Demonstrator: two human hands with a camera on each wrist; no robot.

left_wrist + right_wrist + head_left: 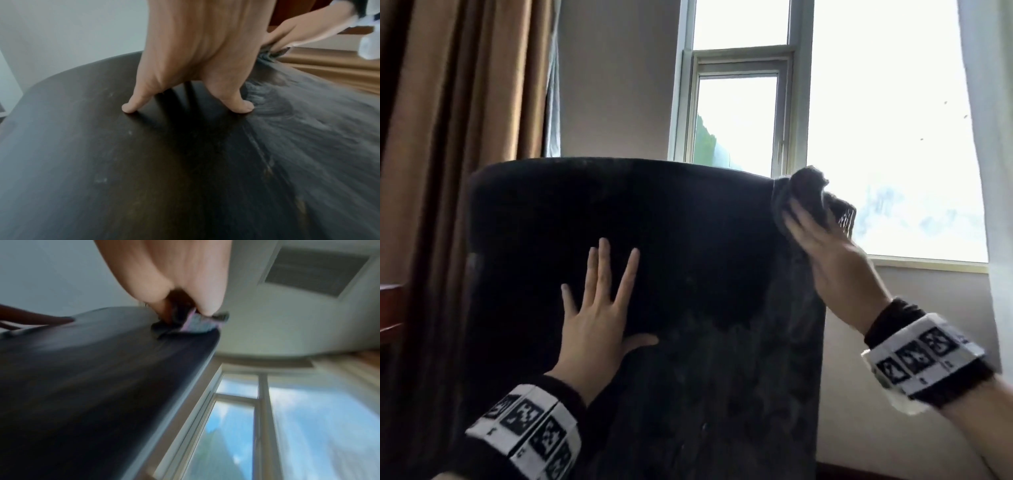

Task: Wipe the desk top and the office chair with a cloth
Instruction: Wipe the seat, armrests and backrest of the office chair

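The black office chair's backrest (654,212) fills the middle of the head view, seen from behind. My left hand (599,308) lies flat on it with fingers spread and straight; in the left wrist view its fingertips (129,108) press the dark surface (123,162). My right hand (811,236) holds a bunched dark grey cloth (808,192) against the backrest's top right corner. The right wrist view is blurred, but shows the thumb and fingers pinching the cloth (195,322) on the chair's edge (92,378). The lower right part of the backrest looks greyer and streaked.
A bright window (739,120) stands behind the chair, with a pale wall (893,342) under its sill. Brown curtains (465,102) hang at the left, a white curtain (993,137) at the right. A reddish wooden edge (390,308) shows at far left.
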